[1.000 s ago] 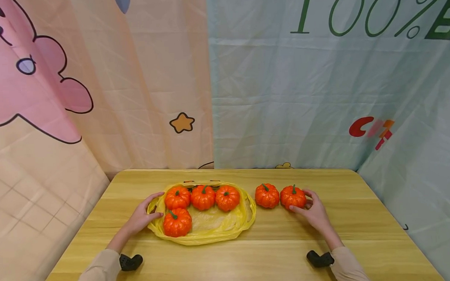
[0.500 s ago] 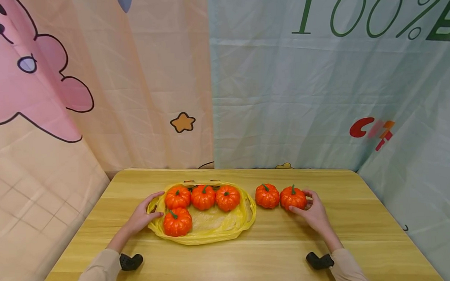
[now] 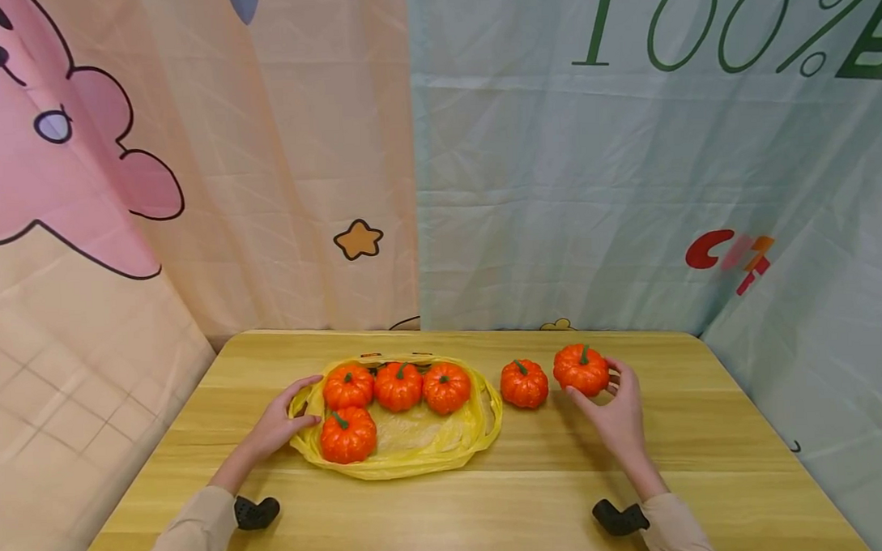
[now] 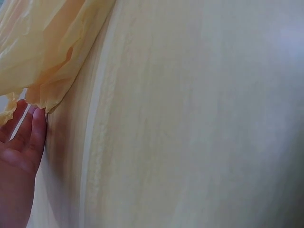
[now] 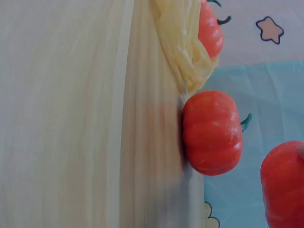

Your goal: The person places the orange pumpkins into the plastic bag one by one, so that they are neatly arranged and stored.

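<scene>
A yellow plastic bag (image 3: 418,463) lies spread wide on the table, with several small orange pumpkins (image 3: 348,436) inside. At its left end my left hand (image 3: 277,423) holds the rim, thumb and index finger spread over the edge; in the left wrist view, other fingers (image 4: 38,130) touch the bag from outside. My right hand (image 3: 615,411) grips a pumpkin (image 3: 581,369) by its right side, lifted off the tabletop. Another pumpkin (image 3: 523,384) stands between this one and the bag. In the right wrist view, the held pumpkin (image 5: 284,185) is cut off by the frame edge.
The wooden table (image 3: 449,518) ends at a back edge against hanging printed curtains (image 3: 554,182). Bare wood shows in front of the bag and right of my right hand. Black devices (image 3: 256,514) sit at both wrists.
My right hand has raised the pumpkin off the table, up and slightly right, away from the pumpkin beside it. My left hand and the bag have stayed in place.
</scene>
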A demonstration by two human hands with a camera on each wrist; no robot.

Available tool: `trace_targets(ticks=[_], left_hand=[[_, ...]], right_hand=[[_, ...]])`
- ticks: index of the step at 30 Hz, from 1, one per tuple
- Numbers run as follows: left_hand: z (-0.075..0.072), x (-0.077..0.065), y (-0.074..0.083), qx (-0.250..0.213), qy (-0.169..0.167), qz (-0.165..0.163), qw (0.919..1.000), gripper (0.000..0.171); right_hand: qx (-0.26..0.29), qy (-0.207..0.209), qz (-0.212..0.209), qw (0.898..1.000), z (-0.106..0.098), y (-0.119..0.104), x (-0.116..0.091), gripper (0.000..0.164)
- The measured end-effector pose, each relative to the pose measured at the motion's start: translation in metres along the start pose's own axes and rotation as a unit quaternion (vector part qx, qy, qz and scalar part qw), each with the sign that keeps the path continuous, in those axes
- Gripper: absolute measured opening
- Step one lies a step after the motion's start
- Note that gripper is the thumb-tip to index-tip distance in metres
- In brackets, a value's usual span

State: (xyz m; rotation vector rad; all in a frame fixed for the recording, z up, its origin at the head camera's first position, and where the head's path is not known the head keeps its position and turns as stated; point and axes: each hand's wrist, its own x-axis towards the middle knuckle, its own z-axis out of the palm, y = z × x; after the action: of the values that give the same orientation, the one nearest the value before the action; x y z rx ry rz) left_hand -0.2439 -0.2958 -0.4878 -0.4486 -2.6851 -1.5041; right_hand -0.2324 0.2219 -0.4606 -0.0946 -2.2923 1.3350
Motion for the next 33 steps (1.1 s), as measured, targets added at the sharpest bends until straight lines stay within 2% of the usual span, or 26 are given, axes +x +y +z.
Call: trace_targets(ticks=[5, 15, 22, 33], left_hand=[[0.001, 0.0, 0.0, -0.004, 0.005, -0.001, 1.0, 0.061], [0.001, 0.0, -0.002, -0.004, 0.007, 0.004, 1.0, 0.061], [0.0, 0.0, 0.0, -0.007, 0.009, -0.001, 0.9999, 0.061], [0.001, -0.002, 0.001, -0.006, 0.006, -0.003, 1.0, 0.06]], right_hand=[[0.009, 0.002, -0.028, 1.0, 0.005, -0.013, -0.003, 0.079], [0.029, -0.029, -0.05, 0.998, 0.027, -0.036, -0.024, 0.077], [0.033, -0.067, -0.094, 0.993, 0.05, -0.046, -0.041, 0.077], [0.074, -0.131, -0.099, 0.984, 0.083, -0.067, -0.059, 0.076]])
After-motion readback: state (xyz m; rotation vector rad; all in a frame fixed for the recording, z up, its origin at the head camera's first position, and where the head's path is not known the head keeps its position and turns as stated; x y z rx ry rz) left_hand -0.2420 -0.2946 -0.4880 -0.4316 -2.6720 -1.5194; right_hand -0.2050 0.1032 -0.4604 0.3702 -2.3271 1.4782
